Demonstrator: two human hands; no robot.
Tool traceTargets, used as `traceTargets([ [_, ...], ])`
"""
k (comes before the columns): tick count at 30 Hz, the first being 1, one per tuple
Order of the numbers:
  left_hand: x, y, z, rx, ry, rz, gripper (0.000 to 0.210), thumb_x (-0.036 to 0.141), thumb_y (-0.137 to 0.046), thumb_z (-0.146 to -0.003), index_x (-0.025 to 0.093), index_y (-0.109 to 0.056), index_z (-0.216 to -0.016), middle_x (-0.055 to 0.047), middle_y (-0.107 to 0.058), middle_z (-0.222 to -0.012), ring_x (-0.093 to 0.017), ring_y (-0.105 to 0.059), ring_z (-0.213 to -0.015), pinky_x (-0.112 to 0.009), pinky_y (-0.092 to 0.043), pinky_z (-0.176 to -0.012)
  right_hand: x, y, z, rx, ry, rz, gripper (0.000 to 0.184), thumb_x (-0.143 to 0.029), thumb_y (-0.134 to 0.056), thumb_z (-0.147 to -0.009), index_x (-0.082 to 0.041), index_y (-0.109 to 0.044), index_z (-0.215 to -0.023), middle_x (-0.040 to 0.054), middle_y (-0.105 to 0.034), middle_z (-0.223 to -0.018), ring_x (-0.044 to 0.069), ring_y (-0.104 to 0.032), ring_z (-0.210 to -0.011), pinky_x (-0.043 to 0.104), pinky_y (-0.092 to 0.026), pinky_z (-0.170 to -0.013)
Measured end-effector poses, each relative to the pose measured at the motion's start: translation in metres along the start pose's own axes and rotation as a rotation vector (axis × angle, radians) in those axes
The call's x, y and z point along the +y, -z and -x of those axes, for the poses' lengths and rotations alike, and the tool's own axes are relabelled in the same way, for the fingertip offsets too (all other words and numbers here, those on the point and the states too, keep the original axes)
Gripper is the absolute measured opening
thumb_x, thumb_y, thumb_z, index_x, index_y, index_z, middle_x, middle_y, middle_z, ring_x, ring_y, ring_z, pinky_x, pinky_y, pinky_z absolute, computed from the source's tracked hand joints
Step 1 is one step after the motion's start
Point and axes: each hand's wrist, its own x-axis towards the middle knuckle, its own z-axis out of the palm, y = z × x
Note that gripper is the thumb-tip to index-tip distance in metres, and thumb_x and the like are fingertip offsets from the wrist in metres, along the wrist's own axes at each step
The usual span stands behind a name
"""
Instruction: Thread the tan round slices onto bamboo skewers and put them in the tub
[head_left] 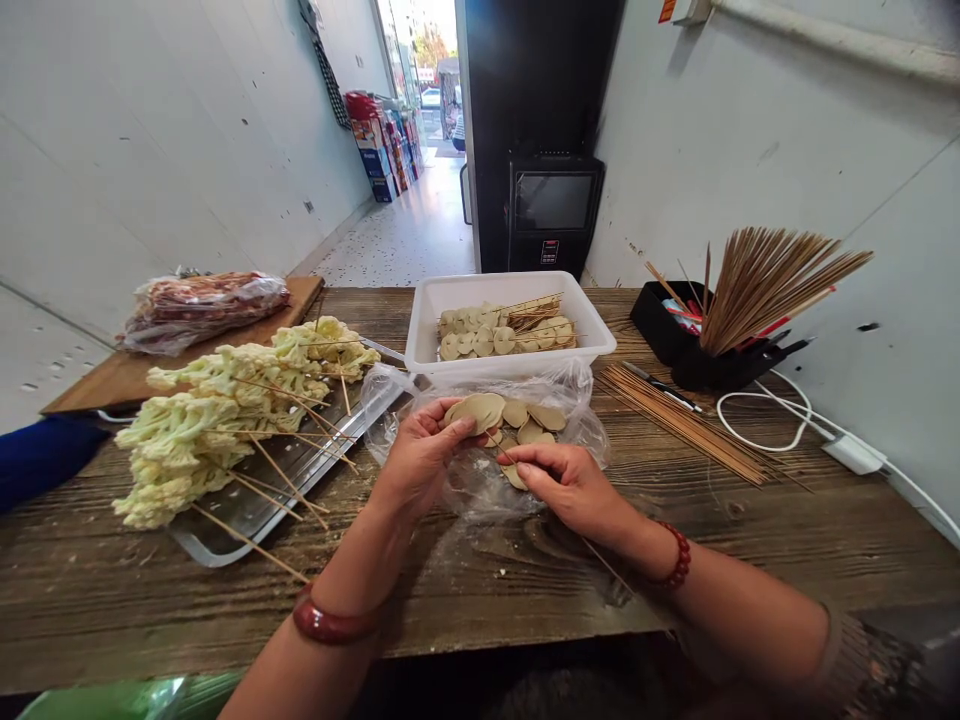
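Thin round beige slices (pixel 480 408) are pinched between the thumb and fingers of my left hand (pixel 429 450). My right hand (pixel 574 490) grips a thin wooden skewer (pixel 606 565), whose front end points toward those slices. Whether the tip has pierced a slice is too small to tell. Beneath and beyond my hands, more loose round slices (pixel 534 430) lie on a crumpled clear plastic bag (pixel 585 425). Just behind the bag stands a white plastic tub (pixel 510 368) holding skewered rows of the same slices (pixel 480 340).
To the left, skewered cauliflower (pixel 225 400) lies on a metal tray (pixel 255 500). Behind it, bagged meat (pixel 206 305) rests on a wooden board (pixel 304 300). Rightward are loose skewers (pixel 690 425), a pen (pixel 660 385), a black holder (pixel 664 325) full of skewers and a white cable (pixel 765 425).
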Motion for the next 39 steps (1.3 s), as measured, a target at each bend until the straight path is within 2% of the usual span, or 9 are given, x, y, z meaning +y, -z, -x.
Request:
traceTargets([
  [6,0.001,-0.002,0.001,-0.002,-0.005,-0.004,0.033,0.024,-0.087,-0.059,0.014,-0.069,-0.086,-0.004,-0.074,-0.082,-0.015,-0.067,-0.069,-0.027,-0.056,-0.067,-0.002,0.001,-0.001,0.005,0.001,0.004,0.031,-0.022,-0.051,-0.086,-0.014,-0.077,-0.1,0.0037,-0.068,-0.074,0.013,-0.052,-0.06,0.024,-0.039,-0.057],
  [17,-0.006,0.001,-0.002,0.028,-0.093,-0.142,0.037,0.026,-0.086,-0.06,0.015,-0.068,-0.091,-0.004,-0.075,-0.082,-0.019,-0.07,-0.072,-0.03,-0.055,-0.071,0.006,0.0,-0.004,0.022,-0.013,0.001,0.028,-0.021,-0.053,-0.085,-0.017,-0.078,-0.097,0.0016,-0.066,-0.069,0.012,-0.049,-0.056,0.023,-0.036,-0.053],
  [26,-0.008,0.0,-0.002,0.054,-0.135,-0.257,0.036,0.026,-0.085,-0.06,0.017,-0.068,-0.091,-0.002,-0.074,-0.081,-0.018,-0.07,-0.073,-0.028,-0.054,-0.072,0.004,0.004,-0.007,-0.025,-0.045,0.004,0.031,-0.021,-0.052,-0.084,-0.012,-0.077,-0.099,-0.0004,-0.059,-0.061,0.01,-0.041,-0.053,0.022,-0.031,-0.05],
  [34,-0.009,0.003,-0.004,0.057,-0.158,-0.365,0.037,0.03,-0.085,-0.062,0.018,-0.069,-0.093,-0.002,-0.074,-0.083,-0.018,-0.069,-0.074,-0.027,-0.052,-0.072,0.005,0.004,-0.009,0.002,-0.077,-0.043,0.03,-0.017,-0.053,-0.082,-0.011,-0.078,-0.098,0.001,-0.065,-0.066,0.009,-0.044,-0.054,0.021,-0.034,-0.051],
  [39,-0.008,0.001,-0.004,0.075,-0.164,-0.428,0.039,0.033,-0.085,-0.06,0.016,-0.069,-0.092,-0.003,-0.074,-0.08,-0.017,-0.068,-0.072,-0.026,-0.052,-0.069,0.004,0.003,-0.011,0.027,-0.109,-0.041,0.026,-0.013,-0.055,-0.081,-0.01,-0.078,-0.093,-0.0034,-0.054,-0.055,0.007,-0.038,-0.049,0.02,-0.029,-0.048],
])
